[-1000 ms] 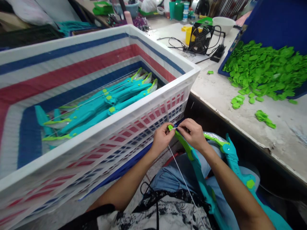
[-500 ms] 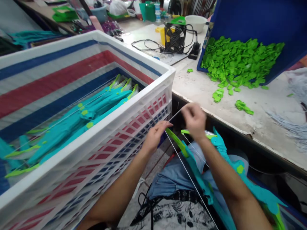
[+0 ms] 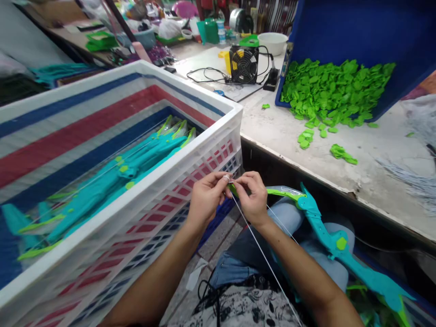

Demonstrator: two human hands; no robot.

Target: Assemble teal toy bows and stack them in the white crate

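Observation:
My left hand (image 3: 208, 195) and my right hand (image 3: 252, 197) meet in front of me, each with fingers pinched on a white string (image 3: 260, 247) at the green tip of a toy bow. The string runs from the fingertips down toward my lap. Another teal and green toy bow (image 3: 329, 240) lies across my knees, with a clear section near its upper end and a green hexagon at its middle. My right hand and forearm partly hide the bow being strung. Several similar teal bows (image 3: 116, 175) lie in the crate at my left.
A white plastic crate (image 3: 235, 113) with a striped lining stands at my left. On the worktable (image 3: 303, 168) are a tipped blue bin (image 3: 344, 27) of green pieces (image 3: 335, 88), a black fan (image 3: 244, 64), a white bowl (image 3: 272, 44) and a bundle of pale strings (image 3: 410, 181).
My right hand has come down and left to meet my left hand at the bow's tip. The string end that was stretched between them is now pinched close. The view has shifted slightly.

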